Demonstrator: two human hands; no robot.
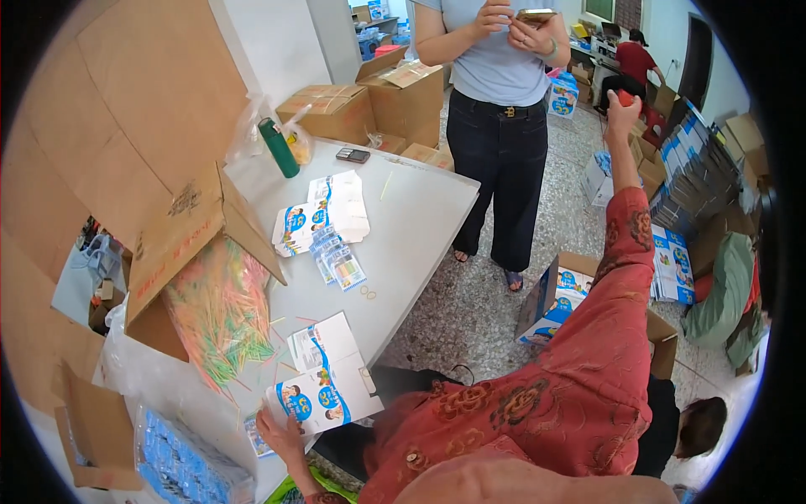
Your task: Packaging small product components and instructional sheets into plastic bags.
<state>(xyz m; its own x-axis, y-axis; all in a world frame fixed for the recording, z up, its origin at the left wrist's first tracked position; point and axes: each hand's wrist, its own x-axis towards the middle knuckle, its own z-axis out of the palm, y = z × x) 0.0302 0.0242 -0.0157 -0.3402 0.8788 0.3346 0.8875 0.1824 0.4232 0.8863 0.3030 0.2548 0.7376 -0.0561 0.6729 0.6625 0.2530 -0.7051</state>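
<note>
Left hand: one, point(281, 433) at the near left of the table point(411, 231), fingers bent at a printed carton's edge; whether they pinched it, I could not tell.
Right hand: one, point(623, 111) raised well beyond the table's right side, fingers curled; their grip was too small to tell.
Printed carton: point(327, 399) flat, near the table's near edge, its right end reaching past it; layers uncountable.
Rings: two, point(368, 293) tan, mid-table.
Packets: several, point(337, 259) overlapping, mid-table.
Carton pile: one, point(336, 206) farther up the table.
Bottle: one, point(278, 148) green, by the table's far edge.
Stick box: one, point(189, 252) open, on the table's left.
Open room: between packets and the table's right edge.
</note>
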